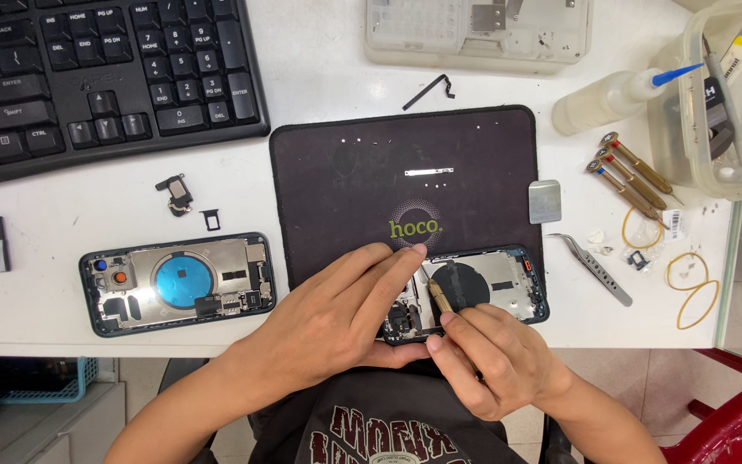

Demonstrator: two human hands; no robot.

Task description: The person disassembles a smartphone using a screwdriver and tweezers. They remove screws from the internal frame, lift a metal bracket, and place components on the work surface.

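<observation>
Our left hand (337,314) lies flat, fingers stretched and open, pressing down on the left end of an opened phone housing (483,288) that sits at the near edge of the black work mat (345,172). Our right hand (495,357) is closed around a small brass-handled screwdriver (436,295), whose tip points into the housing beside the round dark coil. The housing lies lengthwise, its near edge about level with the edge of the white bench (319,69).

To the left, off the mat, we see a second opened phone housing (180,282) with a blue round coil, and above it a small loose camera part (177,194). A black keyboard (88,73) fills the far left corner. To the right of the mat lie metal tweezers (592,268), three more screwdrivers (630,176), a squeeze bottle with a blue nozzle (616,99) and several rubber bands (693,283).
</observation>
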